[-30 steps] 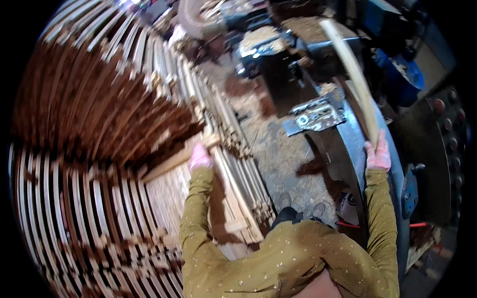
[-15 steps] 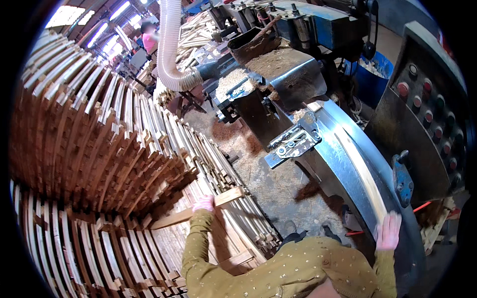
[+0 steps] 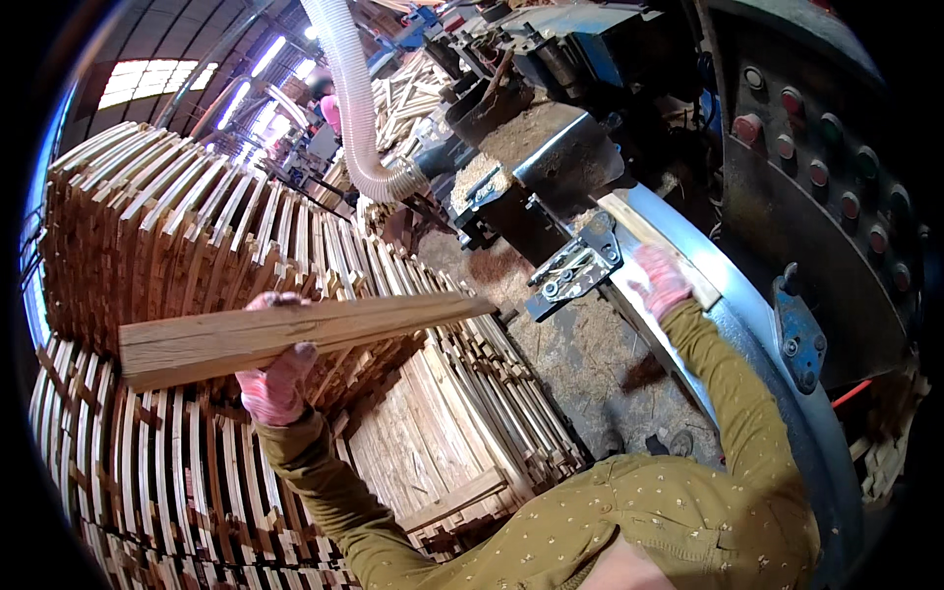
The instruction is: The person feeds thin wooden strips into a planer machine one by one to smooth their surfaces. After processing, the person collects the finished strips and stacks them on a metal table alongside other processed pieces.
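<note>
My left hand [image 3: 275, 385], in a pinkish glove, is closed around a wooden board [image 3: 295, 334] and holds it up above the stacked wood on the left. The board lies roughly crosswise, its wide end to the left. On the curved metal bed [image 3: 739, 339] of a woodworking machine rests a wooden strip [image 3: 678, 258], its far end by the machine's metal housing [image 3: 580, 157]. My gloved right hand [image 3: 661, 278] touches this strip along its left side, fingers stretched toward the housing. A metal guide bracket [image 3: 580, 267] sits just left of that hand.
Tall stacks of wooden strips [image 3: 177, 236] fill the left side. A pallet-like board [image 3: 413, 433] lies among lower stacks. At right stand a blue bracket [image 3: 798, 334] and a button panel [image 3: 826, 157]. A clear ribbed hose [image 3: 349, 108] reaches the machine; another person [image 3: 330, 110] is far back.
My left hand has lifted the board off the stack, up and to the left. My right hand has moved forward along the bed, and the strip there now lies farther toward the housing.
</note>
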Action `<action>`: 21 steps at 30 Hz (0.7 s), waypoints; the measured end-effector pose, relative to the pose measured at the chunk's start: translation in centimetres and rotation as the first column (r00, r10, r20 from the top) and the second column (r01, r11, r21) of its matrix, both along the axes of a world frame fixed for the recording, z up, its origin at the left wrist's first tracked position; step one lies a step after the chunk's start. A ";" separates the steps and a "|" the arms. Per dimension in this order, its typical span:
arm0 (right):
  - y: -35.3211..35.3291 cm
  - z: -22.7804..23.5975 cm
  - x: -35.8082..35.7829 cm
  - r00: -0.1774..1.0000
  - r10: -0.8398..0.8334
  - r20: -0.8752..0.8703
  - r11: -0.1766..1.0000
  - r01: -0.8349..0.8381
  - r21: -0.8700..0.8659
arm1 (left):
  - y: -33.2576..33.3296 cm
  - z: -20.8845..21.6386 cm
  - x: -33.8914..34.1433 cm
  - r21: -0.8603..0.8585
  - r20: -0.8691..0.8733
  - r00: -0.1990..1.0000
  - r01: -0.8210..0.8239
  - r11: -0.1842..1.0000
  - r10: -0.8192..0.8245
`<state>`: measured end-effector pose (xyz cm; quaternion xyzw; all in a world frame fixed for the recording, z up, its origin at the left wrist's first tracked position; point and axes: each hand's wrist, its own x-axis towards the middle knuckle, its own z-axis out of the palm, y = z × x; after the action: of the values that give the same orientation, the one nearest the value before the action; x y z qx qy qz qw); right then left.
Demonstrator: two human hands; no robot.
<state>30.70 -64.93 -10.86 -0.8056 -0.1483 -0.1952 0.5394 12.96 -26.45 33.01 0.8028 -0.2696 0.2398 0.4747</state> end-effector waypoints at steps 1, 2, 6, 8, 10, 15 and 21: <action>5.5 7.5 -4.7 0.969 0.151 0.195 0.983 -0.126 -0.134 | 6.8 -0.2 -0.9 -0.027 -0.171 0.985 0.018 0.999 -0.023; 6.1 13.3 -8.1 0.933 0.262 0.247 0.933 -0.179 -0.312 | 13.1 -0.1 -1.1 -0.114 -0.304 0.946 0.085 0.990 -0.116; -3.4 12.1 -10.6 0.972 0.127 0.195 0.954 -0.067 -0.291 | -7.7 -8.6 9.8 -0.639 -0.262 0.882 0.146 0.755 -0.393; -8.3 12.2 -16.4 0.947 -0.036 0.318 0.913 0.161 -0.375 | -10.7 -13.7 11.9 -0.771 -0.305 0.818 0.089 0.631 -0.487; -11.4 13.3 -22.7 0.968 -0.072 0.240 0.838 0.190 -0.512 | -12.9 -20.6 14.3 -0.864 -0.439 0.660 -0.124 0.488 -0.609; -19.3 8.9 -39.7 0.945 -0.323 0.058 0.723 0.286 -0.629 | -26.2 -34.3 11.3 -0.381 -0.925 0.006 0.014 0.924 -0.381; -19.7 7.9 -41.9 0.890 -0.444 0.106 0.649 0.400 -0.647 | -33.0 -40.0 10.4 -0.517 -0.855 0.167 -0.357 0.778 -0.492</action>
<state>-11.18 -84.59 -2.93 -0.9596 0.0016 -0.2258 0.1678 23.31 -59.47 -6.94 0.5378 0.1596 -0.2858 0.7770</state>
